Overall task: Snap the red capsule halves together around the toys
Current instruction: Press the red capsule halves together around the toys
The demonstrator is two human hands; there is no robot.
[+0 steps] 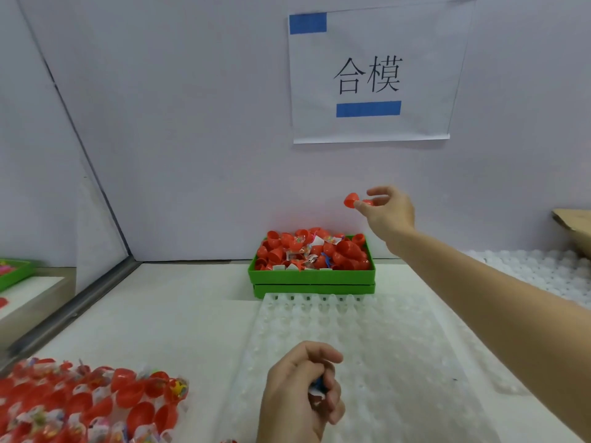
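Left hand [300, 391] grips toy [318, 385]; right hand [388, 207] pinches red capsule halves [355, 200].

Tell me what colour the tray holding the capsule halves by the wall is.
Green tray, clearest in the head view.

My right hand [388, 207] and forearm are bare to the frame's edge, no sleeve, ring or watch; my left hand [300, 394], nearer me above the bench [166, 321], is bare too.
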